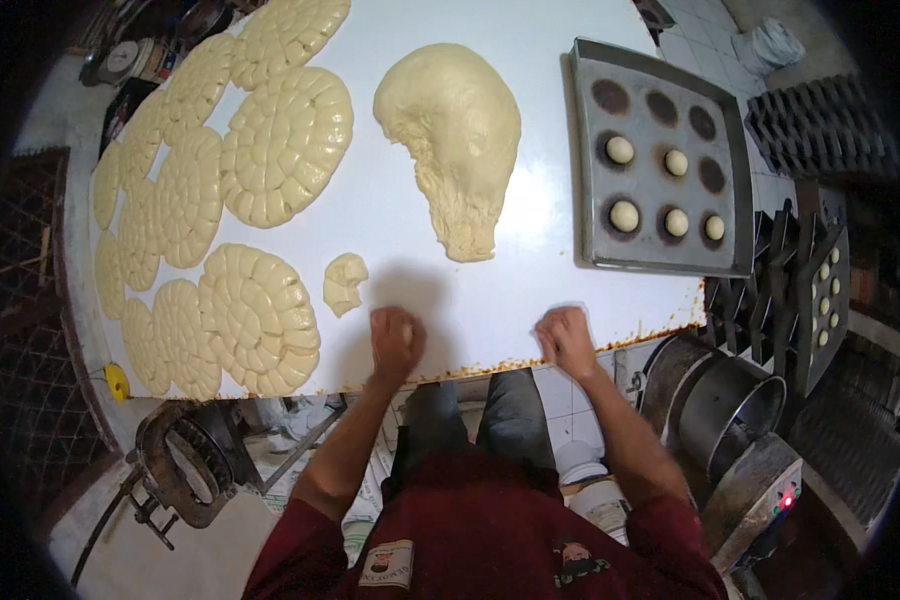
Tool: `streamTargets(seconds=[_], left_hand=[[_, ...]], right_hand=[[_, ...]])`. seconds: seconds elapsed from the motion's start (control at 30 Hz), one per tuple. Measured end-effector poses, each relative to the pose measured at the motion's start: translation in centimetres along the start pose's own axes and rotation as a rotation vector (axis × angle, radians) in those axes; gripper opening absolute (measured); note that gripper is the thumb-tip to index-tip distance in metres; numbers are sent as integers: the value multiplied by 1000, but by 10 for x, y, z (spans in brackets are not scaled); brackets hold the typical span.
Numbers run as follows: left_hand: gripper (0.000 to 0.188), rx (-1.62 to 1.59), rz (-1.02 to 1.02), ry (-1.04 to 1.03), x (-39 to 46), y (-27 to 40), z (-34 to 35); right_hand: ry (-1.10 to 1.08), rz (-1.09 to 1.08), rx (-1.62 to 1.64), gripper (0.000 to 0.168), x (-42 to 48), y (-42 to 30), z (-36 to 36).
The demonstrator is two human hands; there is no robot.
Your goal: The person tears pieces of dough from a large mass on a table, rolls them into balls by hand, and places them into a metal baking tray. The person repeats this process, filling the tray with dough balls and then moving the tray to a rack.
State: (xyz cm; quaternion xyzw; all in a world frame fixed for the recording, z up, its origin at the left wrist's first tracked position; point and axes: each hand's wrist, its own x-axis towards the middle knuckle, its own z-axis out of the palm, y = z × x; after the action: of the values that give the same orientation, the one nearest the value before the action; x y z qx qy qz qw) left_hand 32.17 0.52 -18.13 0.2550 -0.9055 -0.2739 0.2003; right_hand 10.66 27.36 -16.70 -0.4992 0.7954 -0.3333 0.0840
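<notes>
Near the front edge of the white table, my left hand [397,341] is curled on the surface; whether dough is under its fingers cannot be made out. A small torn dough piece [344,284] lies just left of it. My right hand [565,339] rests curled at the table edge, its palm hidden. Beyond both hands lies a large dough mass [465,135], ragged along its lower left side. At the right, a square metal baking tray [664,262] holds several round dough balls [624,216] on dark round spots.
Several scored dough rounds [259,319] cover the table's left side. Stacked dark trays [817,124] stand beyond the right edge, with another tray of dough balls [824,306] below. A metal drum machine [735,405] with a lit red light is at lower right; a clamp-like iron machine [187,465] is at lower left.
</notes>
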Motion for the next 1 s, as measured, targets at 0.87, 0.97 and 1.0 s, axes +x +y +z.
streamTargets(seconds=[0.87, 0.97, 1.0], left_hand=[[26, -76, 5, -77, -26, -5, -4], [19, 87, -111, 265, 56, 39, 9], [20, 49, -95, 209, 46, 51, 21]], right_hand=[[79, -75, 130, 21, 23, -9, 10], [242, 117, -100, 19, 89, -14, 18], [201, 123, -98, 19, 84, -22, 31]])
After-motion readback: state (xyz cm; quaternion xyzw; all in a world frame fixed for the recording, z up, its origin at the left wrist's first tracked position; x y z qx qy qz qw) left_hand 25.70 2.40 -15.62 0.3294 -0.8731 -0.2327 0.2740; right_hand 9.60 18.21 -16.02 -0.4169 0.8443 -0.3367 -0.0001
